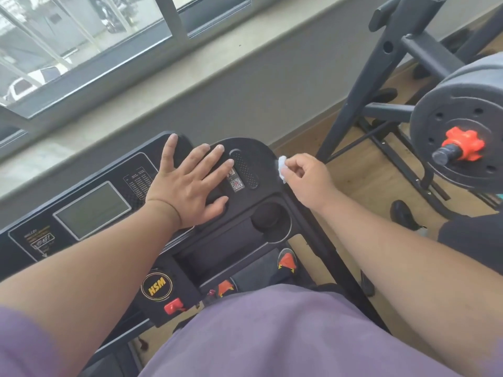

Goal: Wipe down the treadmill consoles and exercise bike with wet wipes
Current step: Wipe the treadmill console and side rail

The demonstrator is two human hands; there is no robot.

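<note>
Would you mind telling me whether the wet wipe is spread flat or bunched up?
Bunched up: the wet wipe is a small white wad pinched in the right hand at the console's right edge.

The black plastic treadmill console fills the lower left, and the left hand lies flat with spread fingers across its right half, covering that surface. Left of it the grey rectangular display lies uncovered. The right hand, pinching a crumpled white wet wipe, sits at the console's right edge. Beyond it, a strip of bare wooden floor separates the console from the dark metal rack frame and the black weight plate with its orange collar. The round cup holder near the front edge is open.
</note>
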